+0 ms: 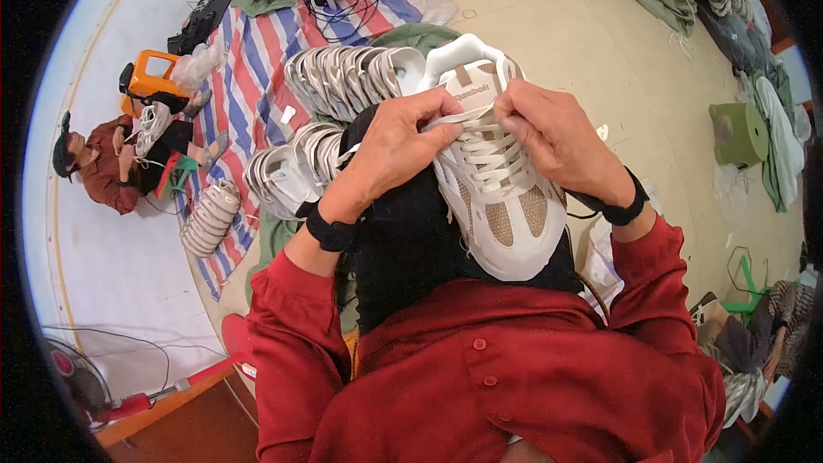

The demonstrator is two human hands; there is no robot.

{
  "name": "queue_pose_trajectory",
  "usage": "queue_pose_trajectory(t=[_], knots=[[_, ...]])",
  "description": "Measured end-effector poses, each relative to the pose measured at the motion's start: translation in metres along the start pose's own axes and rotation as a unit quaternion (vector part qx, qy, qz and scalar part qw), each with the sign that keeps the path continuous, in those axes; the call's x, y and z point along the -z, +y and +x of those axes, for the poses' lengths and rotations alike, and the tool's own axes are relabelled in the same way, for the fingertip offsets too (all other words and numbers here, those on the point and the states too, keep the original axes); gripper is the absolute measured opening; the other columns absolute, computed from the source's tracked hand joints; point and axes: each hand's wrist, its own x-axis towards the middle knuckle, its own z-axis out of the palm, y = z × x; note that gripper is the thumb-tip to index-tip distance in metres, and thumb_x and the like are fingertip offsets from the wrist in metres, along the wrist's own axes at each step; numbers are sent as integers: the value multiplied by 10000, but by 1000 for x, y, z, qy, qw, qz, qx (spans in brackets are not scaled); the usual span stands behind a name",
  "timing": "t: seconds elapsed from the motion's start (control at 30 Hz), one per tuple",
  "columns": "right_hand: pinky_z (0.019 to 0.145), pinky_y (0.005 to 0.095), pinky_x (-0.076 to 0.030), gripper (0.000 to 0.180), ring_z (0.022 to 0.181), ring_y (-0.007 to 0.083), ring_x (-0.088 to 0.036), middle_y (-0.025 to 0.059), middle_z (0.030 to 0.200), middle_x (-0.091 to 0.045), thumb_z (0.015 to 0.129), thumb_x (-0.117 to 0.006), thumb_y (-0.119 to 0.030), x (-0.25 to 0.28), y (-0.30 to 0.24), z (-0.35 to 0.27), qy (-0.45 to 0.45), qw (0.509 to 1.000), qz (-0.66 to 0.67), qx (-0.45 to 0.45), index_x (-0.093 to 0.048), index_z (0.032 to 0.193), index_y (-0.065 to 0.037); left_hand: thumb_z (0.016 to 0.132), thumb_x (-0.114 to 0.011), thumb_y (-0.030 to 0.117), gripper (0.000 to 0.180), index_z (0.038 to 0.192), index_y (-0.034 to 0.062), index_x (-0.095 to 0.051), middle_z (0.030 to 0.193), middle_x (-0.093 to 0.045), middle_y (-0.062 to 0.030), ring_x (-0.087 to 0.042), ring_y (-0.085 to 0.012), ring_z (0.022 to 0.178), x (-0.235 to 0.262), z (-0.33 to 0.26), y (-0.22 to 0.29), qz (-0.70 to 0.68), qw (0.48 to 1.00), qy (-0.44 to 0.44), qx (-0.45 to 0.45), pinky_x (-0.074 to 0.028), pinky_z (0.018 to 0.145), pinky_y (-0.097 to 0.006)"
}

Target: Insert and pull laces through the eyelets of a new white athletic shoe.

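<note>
A white and beige sneaker [512, 236] rests across my black-trousered lap, toe toward me. Its white shoelace [490, 159] runs criss-cross through the eyelets up to the tongue [474, 86]. My left hand [401, 139] is closed at the upper left side of the lacing, with lace pinched between thumb and fingers. On the other side, my right hand [553, 133] is closed in a pinch on the lace by the top right eyelets. The fingers partly hide the upper lacing and collar. Both wrists wear black bands.
Rows of similar sneakers [347, 77] stand ahead and left, beside a striped tarp [257, 51]. A person [107, 163] sits at the far left near an orange stool [154, 73] and a bundle of shoes [211, 217]. A green cylindrical container [737, 135] is at right.
</note>
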Motion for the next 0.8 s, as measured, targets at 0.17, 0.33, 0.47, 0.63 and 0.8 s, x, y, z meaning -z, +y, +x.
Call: queue_pose_trajectory(t=[0.17, 0.33, 0.47, 0.63, 0.8], knots=[[624, 314, -442, 65, 666, 210, -554, 104, 742, -578, 898, -542, -89, -1, 12, 0, 40, 995, 69, -62, -536, 909, -25, 881, -588, 41, 33, 910, 26, -589, 735, -544, 35, -495, -52, 663, 3, 3, 3, -19, 1000, -17, -4, -423, 608, -213], [627, 211, -413, 93, 695, 47, -474, -32, 765, -534, 940, -519, -105, 0, 24, -9, 89, 957, 230, -152, -563, 963, -26, 826, -603, 62, 90, 881, -9, -588, 688, -566, -2, -544, -80, 634, 7, 5, 3, -113, 993, -31, 35, -444, 586, -242], [661, 199, -417, 110, 707, 52, -487, -25, 777, -535, 967, -513, -112, -4, 28, -16, 87, 948, 261, -159, -561, 1001, -19, 872, -576, 89, 86, 887, 5, -570, 739, -561, 8, -515, -69, 665, 12, 6, 7, -89, 992, -74, 53, -428, 610, -223], [655, 205, -424, 96, 700, 56, -490, -21, 776, -537, 950, -519, -87, -6, 31, -19, 108, 933, 303, -162, -562, 988, -10, 803, -583, 42, 79, 868, -2, -585, 673, -562, 5, -524, -66, 612, 16, 7, 5, -80, 992, -81, 53, -424, 571, -226], [646, 208, -428, 90, 697, 55, -489, -22, 786, -543, 935, -525, -70, -8, 34, -24, 101, 935, 297, -164, -568, 984, -9, 801, -585, 53, 78, 865, 11, -598, 664, -559, 7, -521, -60, 608, 23, 9, 1, -117, 985, -115, 62, -418, 571, -221]])
